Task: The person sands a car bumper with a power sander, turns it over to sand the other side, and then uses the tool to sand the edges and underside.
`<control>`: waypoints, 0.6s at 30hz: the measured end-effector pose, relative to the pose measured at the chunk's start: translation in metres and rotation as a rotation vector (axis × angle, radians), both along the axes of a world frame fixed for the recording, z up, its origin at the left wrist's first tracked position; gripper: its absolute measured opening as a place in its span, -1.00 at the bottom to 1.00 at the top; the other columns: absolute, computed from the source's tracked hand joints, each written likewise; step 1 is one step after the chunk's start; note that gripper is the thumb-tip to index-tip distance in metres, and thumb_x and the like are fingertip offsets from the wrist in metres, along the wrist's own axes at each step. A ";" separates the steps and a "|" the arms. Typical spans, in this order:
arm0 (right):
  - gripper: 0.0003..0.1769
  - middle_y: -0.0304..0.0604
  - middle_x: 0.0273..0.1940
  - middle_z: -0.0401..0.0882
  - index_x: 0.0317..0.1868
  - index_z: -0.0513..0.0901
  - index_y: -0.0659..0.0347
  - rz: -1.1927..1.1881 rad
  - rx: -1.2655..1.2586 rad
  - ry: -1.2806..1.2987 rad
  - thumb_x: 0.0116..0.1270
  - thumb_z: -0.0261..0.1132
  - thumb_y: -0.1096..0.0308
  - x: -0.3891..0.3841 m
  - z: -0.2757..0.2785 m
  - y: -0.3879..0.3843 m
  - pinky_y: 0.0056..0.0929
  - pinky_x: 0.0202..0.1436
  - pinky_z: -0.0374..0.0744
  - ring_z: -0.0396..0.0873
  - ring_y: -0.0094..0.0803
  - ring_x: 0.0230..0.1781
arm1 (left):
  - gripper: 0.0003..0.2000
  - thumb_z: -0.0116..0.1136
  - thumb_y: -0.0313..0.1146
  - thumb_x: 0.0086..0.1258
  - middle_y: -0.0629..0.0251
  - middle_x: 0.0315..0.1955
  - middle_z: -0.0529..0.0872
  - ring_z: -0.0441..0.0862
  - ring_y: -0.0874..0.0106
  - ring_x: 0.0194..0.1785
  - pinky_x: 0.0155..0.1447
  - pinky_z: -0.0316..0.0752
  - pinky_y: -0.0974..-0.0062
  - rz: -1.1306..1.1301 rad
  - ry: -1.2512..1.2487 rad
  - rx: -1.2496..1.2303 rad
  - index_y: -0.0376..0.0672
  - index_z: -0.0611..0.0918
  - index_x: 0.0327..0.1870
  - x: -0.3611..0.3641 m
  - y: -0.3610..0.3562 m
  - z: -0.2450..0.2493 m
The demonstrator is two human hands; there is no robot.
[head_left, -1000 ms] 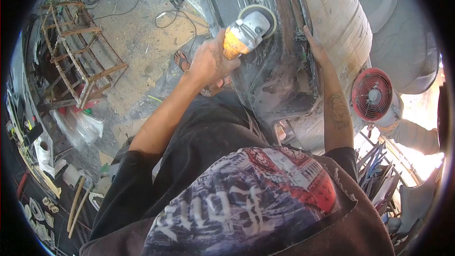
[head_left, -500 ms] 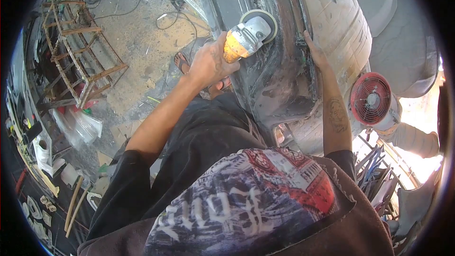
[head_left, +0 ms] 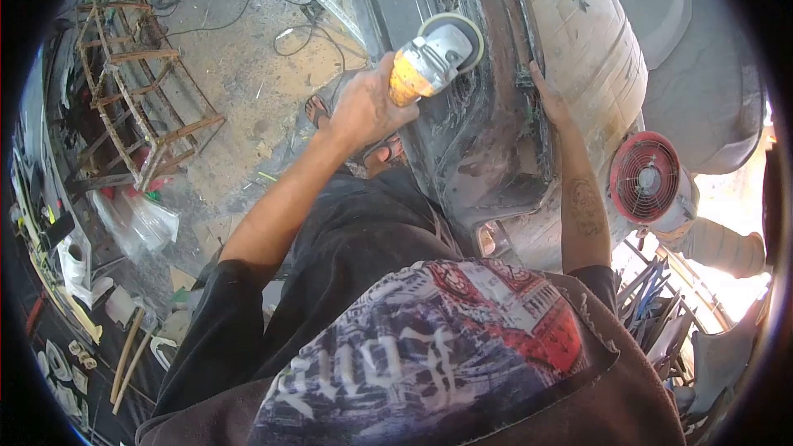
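My left hand (head_left: 361, 109) grips a yellow and grey angle grinder (head_left: 428, 56) by its body. Its round disc rests against a dark, scuffed car body panel (head_left: 483, 136). My right hand (head_left: 547, 97) lies flat with fingers spread on the panel's right edge, beside a pale masked section (head_left: 591, 41) of the car. My arms reach forward over my dark trousers and printed shirt.
A red fan (head_left: 646, 177) stands at the right, near a bundle of metal strips (head_left: 657, 301). A rusty metal rack (head_left: 136, 91) stands at the left on the dusty floor, with cables (head_left: 289, 25) beyond. Tools and plastic bags lie along the left edge.
The grinder has shifted a little along the panel, up and to the right. My right hand has stayed pressed on the panel's edge.
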State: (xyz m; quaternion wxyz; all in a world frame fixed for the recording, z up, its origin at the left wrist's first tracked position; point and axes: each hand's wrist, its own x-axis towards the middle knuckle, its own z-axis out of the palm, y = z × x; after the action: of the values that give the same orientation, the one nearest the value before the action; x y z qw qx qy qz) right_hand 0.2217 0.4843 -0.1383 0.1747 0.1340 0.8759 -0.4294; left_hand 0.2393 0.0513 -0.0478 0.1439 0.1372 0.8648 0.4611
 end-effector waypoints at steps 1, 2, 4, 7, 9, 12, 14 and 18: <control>0.13 0.14 0.64 0.28 0.73 0.13 0.44 -0.011 0.008 0.008 0.63 0.09 -0.44 0.000 -0.001 0.000 -0.29 0.75 0.10 0.21 -0.11 0.70 | -0.33 0.49 -0.19 0.18 -0.19 -0.19 0.80 0.76 -0.25 -0.04 0.08 0.66 -0.05 -0.022 -0.032 -0.018 -0.25 0.50 0.30 0.001 0.001 0.002; 0.13 0.14 0.64 0.28 0.73 0.13 0.44 -0.012 0.007 0.010 0.63 0.09 -0.44 0.000 -0.001 0.001 -0.29 0.75 0.10 0.21 -0.11 0.70 | -0.33 0.49 -0.19 0.18 -0.19 -0.19 0.80 0.76 -0.25 -0.04 0.08 0.66 -0.05 -0.023 -0.030 -0.018 -0.25 0.50 0.30 0.000 0.001 0.002; 0.17 0.22 0.73 0.11 0.77 0.02 0.37 0.005 -0.017 0.012 0.60 0.09 -0.46 0.000 0.012 -0.006 -0.19 0.78 0.03 0.06 0.02 0.77 | -0.34 0.50 -0.19 0.19 -0.18 -0.20 0.81 0.77 -0.25 -0.06 0.06 0.67 -0.05 -0.036 -0.015 -0.055 -0.27 0.50 0.28 -0.001 0.003 0.003; 0.16 0.20 0.73 0.11 0.78 0.03 0.34 -0.033 0.004 -0.011 0.60 0.10 -0.46 0.002 0.021 -0.014 -0.19 0.78 0.03 0.06 0.01 0.77 | -0.31 0.50 -0.18 0.19 -0.18 -0.21 0.81 0.78 -0.23 -0.07 0.05 0.68 -0.01 0.049 0.001 0.009 -0.30 0.49 0.31 -0.016 0.005 -0.002; 0.15 0.20 0.73 0.12 0.78 0.03 0.34 -0.032 -0.004 -0.021 0.60 0.10 -0.45 0.003 0.022 -0.015 -0.19 0.78 0.03 0.07 0.00 0.77 | -0.29 0.51 -0.19 0.19 -0.19 -0.20 0.81 0.78 -0.22 -0.06 0.05 0.68 0.01 0.084 0.034 0.083 -0.31 0.49 0.34 -0.033 0.003 -0.007; 0.15 0.20 0.73 0.12 0.78 0.03 0.33 -0.029 -0.018 -0.037 0.60 0.10 -0.44 0.001 0.019 -0.010 -0.19 0.78 0.02 0.06 0.00 0.77 | -0.26 0.52 -0.20 0.19 -0.21 -0.17 0.82 0.80 -0.20 -0.04 0.07 0.69 0.06 0.129 0.072 0.099 -0.31 0.48 0.38 -0.044 -0.002 -0.012; 0.14 0.20 0.73 0.12 0.78 0.02 0.33 -0.030 -0.031 -0.042 0.61 0.10 -0.44 0.001 0.016 -0.009 -0.18 0.78 0.02 0.06 0.00 0.77 | -0.24 0.52 -0.21 0.18 -0.21 -0.16 0.82 0.80 -0.19 -0.02 0.07 0.69 0.07 0.136 0.077 0.036 -0.31 0.47 0.40 -0.044 -0.005 -0.014; 0.16 0.21 0.74 0.11 0.78 0.02 0.34 -0.016 -0.006 0.026 0.60 0.09 -0.46 0.000 0.004 -0.006 -0.18 0.79 0.02 0.04 0.02 0.78 | -0.25 0.49 -0.21 0.20 -0.22 -0.17 0.82 0.80 -0.19 -0.02 0.08 0.69 0.07 0.103 0.042 0.107 -0.29 0.48 0.42 -0.026 -0.008 -0.001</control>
State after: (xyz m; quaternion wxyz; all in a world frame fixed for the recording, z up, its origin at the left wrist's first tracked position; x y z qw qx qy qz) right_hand 0.2216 0.4787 -0.1338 0.1601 0.1348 0.8757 -0.4352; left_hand 0.2133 0.0433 -0.0485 0.0942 0.1097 0.8476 0.5106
